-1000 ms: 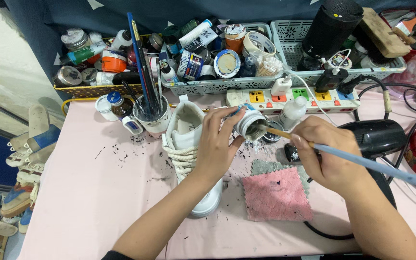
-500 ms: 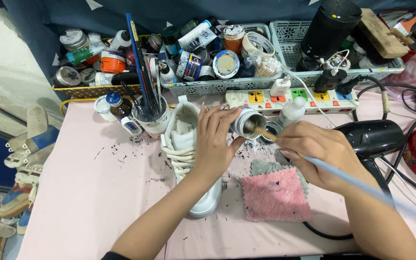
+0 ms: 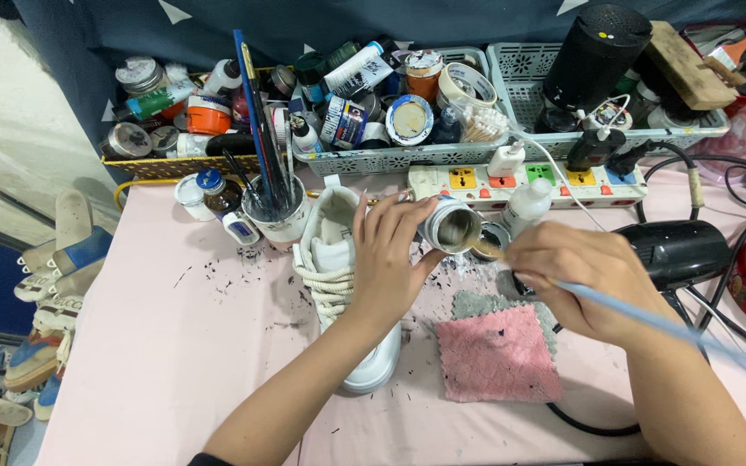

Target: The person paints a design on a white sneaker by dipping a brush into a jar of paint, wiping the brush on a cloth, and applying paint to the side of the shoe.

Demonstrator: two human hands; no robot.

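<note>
My left hand (image 3: 390,263) grips a small open paint jar (image 3: 447,225), tilted on its side with its mouth facing right, above a white sneaker (image 3: 338,293) that lies on the pink table (image 3: 174,362). My right hand (image 3: 584,276) holds a long light-blue paintbrush (image 3: 649,321); the bristle tip (image 3: 481,248) sits at the jar's mouth. The handle runs off to the lower right along my forearm.
A pink cloth (image 3: 498,354) over a grey one lies below my hands. A cup of brushes (image 3: 274,211), a power strip (image 3: 528,181), a black hair dryer (image 3: 679,250), and baskets (image 3: 373,160) crowded with paint jars stand behind. Shoes (image 3: 53,285) lie off the left edge.
My left hand has tilted the jar further toward my right hand. The brush tip has drawn in to the jar's mouth as both hands shifted slightly.
</note>
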